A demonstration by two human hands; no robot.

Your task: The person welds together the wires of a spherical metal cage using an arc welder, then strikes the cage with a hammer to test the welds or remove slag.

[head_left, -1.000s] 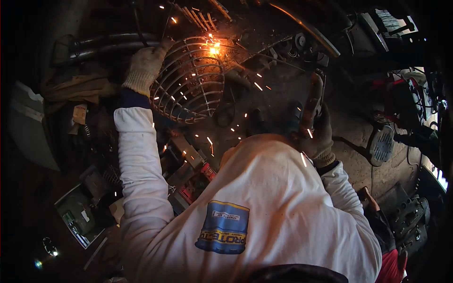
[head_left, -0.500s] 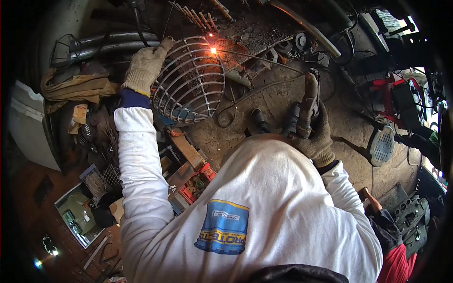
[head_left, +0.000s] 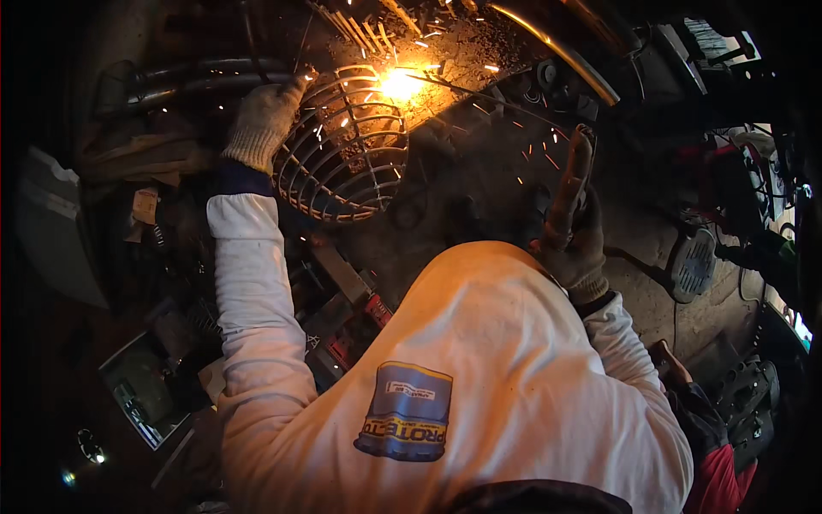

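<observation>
A rounded metal wire grille (head_left: 366, 154), with curved bars crossed by ribs, lies at the upper middle. My left hand (head_left: 264, 128), in a knitted work glove, is closed at its upper left edge. In my gloved right hand (head_left: 584, 257) is a welding electrode holder (head_left: 568, 188), pointing up and away from me. A thin welding rod (head_left: 505, 104) runs left from the holder to the grille's upper right edge. There a bright welding arc (head_left: 401, 84) burns, and its glare hides the rod's tip and the joint. Sparks fly around it.
Several short rods (head_left: 364, 32) lie beyond the grille, and a shiny metal tube (head_left: 565, 56) lies to the right. Dark tubes (head_left: 205, 81) are at the upper left. A grey slotted stool seat (head_left: 692, 265) stands right. Someone in red clothing (head_left: 723, 480) is at the lower right.
The small glow at the grille's edge has grown into a bright arc with flying sparks. The surroundings look darker. The electrode holder has tilted slightly to the right; my left hand stays at the grille.
</observation>
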